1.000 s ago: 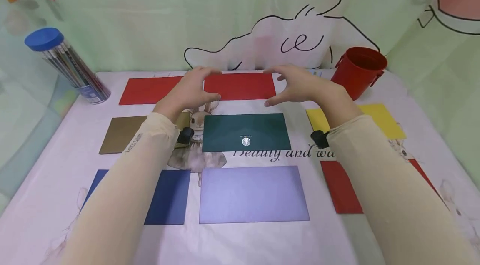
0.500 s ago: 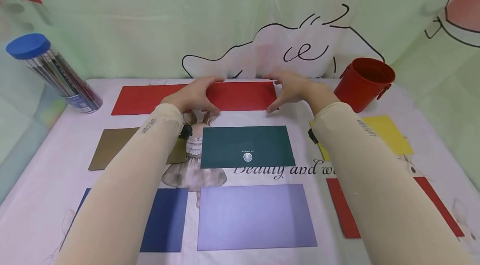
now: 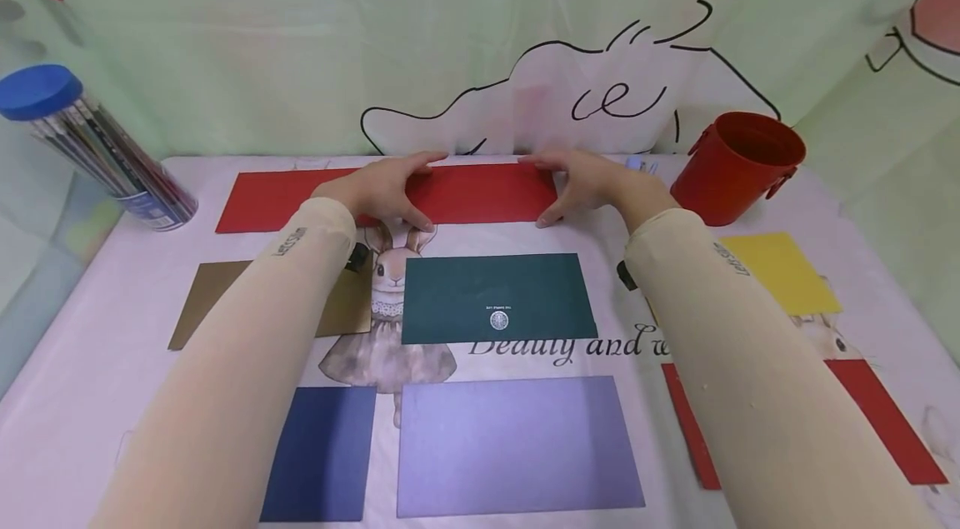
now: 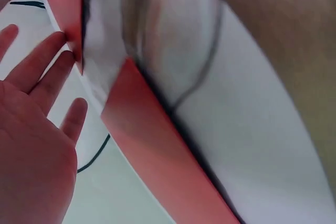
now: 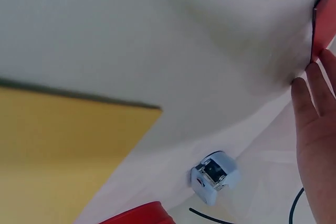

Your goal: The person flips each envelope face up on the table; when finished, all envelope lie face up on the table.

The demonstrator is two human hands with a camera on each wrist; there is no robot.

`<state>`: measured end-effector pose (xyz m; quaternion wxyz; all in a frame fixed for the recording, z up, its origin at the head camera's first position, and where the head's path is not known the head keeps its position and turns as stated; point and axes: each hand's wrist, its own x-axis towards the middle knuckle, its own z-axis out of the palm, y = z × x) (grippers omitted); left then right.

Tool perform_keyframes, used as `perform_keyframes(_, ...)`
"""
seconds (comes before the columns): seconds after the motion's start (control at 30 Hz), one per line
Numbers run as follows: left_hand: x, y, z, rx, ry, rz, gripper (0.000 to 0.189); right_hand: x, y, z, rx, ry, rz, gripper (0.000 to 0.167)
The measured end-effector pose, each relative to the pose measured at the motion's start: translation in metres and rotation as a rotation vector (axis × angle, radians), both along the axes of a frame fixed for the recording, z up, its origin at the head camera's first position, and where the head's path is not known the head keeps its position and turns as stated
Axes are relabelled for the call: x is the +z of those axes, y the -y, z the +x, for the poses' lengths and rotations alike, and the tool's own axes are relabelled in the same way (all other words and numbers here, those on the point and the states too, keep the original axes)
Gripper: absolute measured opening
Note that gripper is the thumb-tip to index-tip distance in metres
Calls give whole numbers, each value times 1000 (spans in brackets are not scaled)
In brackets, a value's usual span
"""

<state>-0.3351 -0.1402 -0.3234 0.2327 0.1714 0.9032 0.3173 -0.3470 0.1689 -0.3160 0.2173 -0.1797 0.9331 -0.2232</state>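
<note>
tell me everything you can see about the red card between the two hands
The red card is a plain bright red rectangle with no print visible, like stiff paper. It looks flat near the far edge of the table, long sides running left to right. The left hand hides part of its left end in the head view; the right hand is at its right end. Fingertips appear to touch it in both wrist views; how firmly, I cannot tell.
</note>
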Motion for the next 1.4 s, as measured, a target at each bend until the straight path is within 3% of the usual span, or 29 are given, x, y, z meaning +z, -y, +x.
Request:
perform_keyframes(0.17, -1, 3, 2, -29, -30, -1, 112, -2, -2, 0, 13, -12, 6, 98)
perform_keyframes(0.5, 0, 3, 7, -21, -9, -13, 109, -3, -4, 4, -13, 5, -31, 98)
perform_keyframes(0.67, 2, 4, 10, -100, -120, -62, 99, 2, -7, 9, -22, 11, -76, 99)
perform_keyframes(0.8, 4, 7, 12, -130, -169, -36, 90, 7, -10, 13, -11, 13, -126, 97)
perform_keyframes(1.03, 6, 12, 17, -84, -147, 51, 84, 9, -11, 18, -9, -18, -143, 90)
perform_keyframes(1.4, 6, 13, 22, -36, -247, 115, 87, 9, -11, 30, -27, -168, -174, 79)
